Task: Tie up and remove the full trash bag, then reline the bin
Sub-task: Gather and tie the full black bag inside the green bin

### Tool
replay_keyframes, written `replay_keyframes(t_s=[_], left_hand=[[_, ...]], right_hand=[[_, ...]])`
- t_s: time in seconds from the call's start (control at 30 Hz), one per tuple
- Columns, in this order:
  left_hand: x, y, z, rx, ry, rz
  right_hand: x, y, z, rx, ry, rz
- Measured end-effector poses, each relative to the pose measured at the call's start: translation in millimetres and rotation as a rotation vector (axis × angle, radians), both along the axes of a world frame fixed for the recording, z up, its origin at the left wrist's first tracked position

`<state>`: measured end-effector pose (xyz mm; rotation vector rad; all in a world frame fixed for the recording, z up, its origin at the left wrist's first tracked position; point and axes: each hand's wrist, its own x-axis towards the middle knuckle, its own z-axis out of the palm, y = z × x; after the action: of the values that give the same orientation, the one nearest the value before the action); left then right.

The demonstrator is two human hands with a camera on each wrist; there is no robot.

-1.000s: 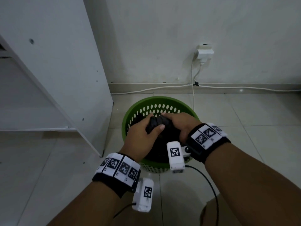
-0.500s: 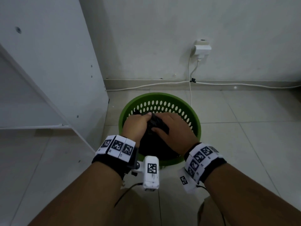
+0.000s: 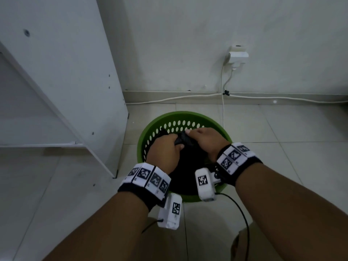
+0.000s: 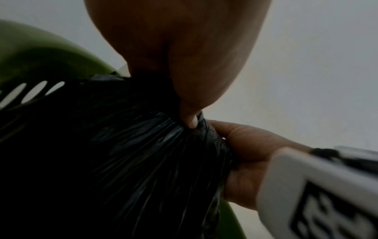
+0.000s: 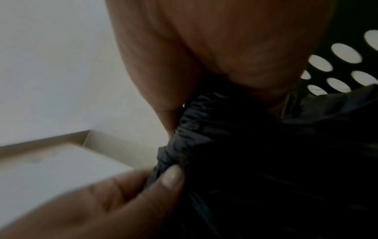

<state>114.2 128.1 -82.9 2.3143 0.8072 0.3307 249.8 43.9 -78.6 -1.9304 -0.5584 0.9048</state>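
Observation:
A round green perforated bin (image 3: 163, 117) stands on the tiled floor with a black trash bag (image 3: 188, 164) inside it. The bag's top is gathered into a twisted neck (image 3: 183, 141) over the middle of the bin. My left hand (image 3: 164, 149) grips the neck from the left, thumb pressed on the plastic (image 4: 143, 145). My right hand (image 3: 206, 141) grips the same neck from the right, fingers curled over it. The right wrist view shows the bunched neck (image 5: 184, 129) between both hands and the bin wall (image 5: 345, 67) behind.
A white cabinet panel (image 3: 79, 72) stands close to the bin's left. Behind the bin are the wall, a skirting board with a white cable (image 3: 188, 97) along it, and a plugged-in white adapter (image 3: 237, 55). Tiled floor (image 3: 291, 132) lies to the right.
The right hand, which had crossed over the bag's top half a second ago, has swung back to the right of the neck. The left hand has turned with it; both still hold the bag.

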Motion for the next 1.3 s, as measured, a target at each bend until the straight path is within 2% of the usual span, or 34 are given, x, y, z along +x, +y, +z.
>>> replay_keyframes(t_s=[0.07, 0.13, 0.23, 0.3, 0.37, 0.47, 0.53, 0.6, 0.73, 0.8, 0.87, 0.93, 0.97, 1.03, 1.1, 1.2, 1.3], left_hand=[[5.5, 5.9, 2.2, -0.010, 0.074, 0.016], [9.2, 12.0, 0.6, -0.077, 0.095, 0.017], [10.6, 15.1, -2.8, -0.160, 0.096, -0.013], [9.5, 14.9, -3.6, -0.178, 0.061, -0.009], [4.3, 17.6, -2.9, -0.158, 0.045, 0.030], [-8.5, 22.1, 1.0, 0.034, 0.123, 0.008], [-14.4, 20.3, 6.0, 0.023, 0.200, -0.012], [-13.9, 17.1, 6.5, -0.201, 0.208, 0.036], [-3.9, 6.2, 6.2, -0.919, 0.028, 0.251], [-1.2, 2.4, 15.4, -1.100, -0.008, 0.273], [-0.5, 3.1, 23.5, -1.156, 0.010, 0.230], [-1.8, 6.9, 27.8, -1.103, 0.077, 0.165], [-2.2, 8.7, 31.1, -1.030, 0.114, 0.132], [-2.5, 10.1, 36.8, -0.837, 0.173, 0.060], [-4.1, 10.3, 42.8, -0.608, 0.177, -0.036], [-10.5, 14.5, 43.2, -0.389, 0.065, -0.174], [-28.4, 22.2, 37.1, -0.187, -0.107, -0.158]], right_hand=[[-5.8, -4.3, 0.9, 0.015, -0.303, 0.050], [-9.1, -11.3, 1.7, 0.033, -0.591, 0.225], [-7.6, -16.8, -4.2, -0.164, -0.805, 0.560], [-5.8, -15.0, -3.1, -0.259, -0.865, 0.599], [-2.4, -12.7, 1.4, -0.272, -0.822, 0.576], [4.9, -14.1, 4.3, -0.268, -0.647, 0.479], [7.0, -15.4, 2.1, -0.265, -0.533, 0.376], [4.8, -12.5, 1.5, -0.275, -0.440, 0.268], [-8.0, -1.8, 1.5, -0.276, -0.259, 0.133], [-20.3, 1.6, 4.3, -0.149, -0.095, 0.051], [-30.4, 3.1, 3.4, -0.051, 0.018, 0.037], [-35.8, 5.6, -3.8, -0.063, -0.015, 0.131], [-34.1, 8.2, -11.5, -0.099, -0.094, 0.189], [-22.8, 14.9, -34.8, -0.227, -0.306, 0.271], [-11.2, 21.2, -49.9, -0.329, -0.426, 0.305], [-20.8, 20.8, -21.1, -0.359, -0.510, 0.377], [-19.7, 14.7, -13.1, -0.341, -0.522, 0.412]])
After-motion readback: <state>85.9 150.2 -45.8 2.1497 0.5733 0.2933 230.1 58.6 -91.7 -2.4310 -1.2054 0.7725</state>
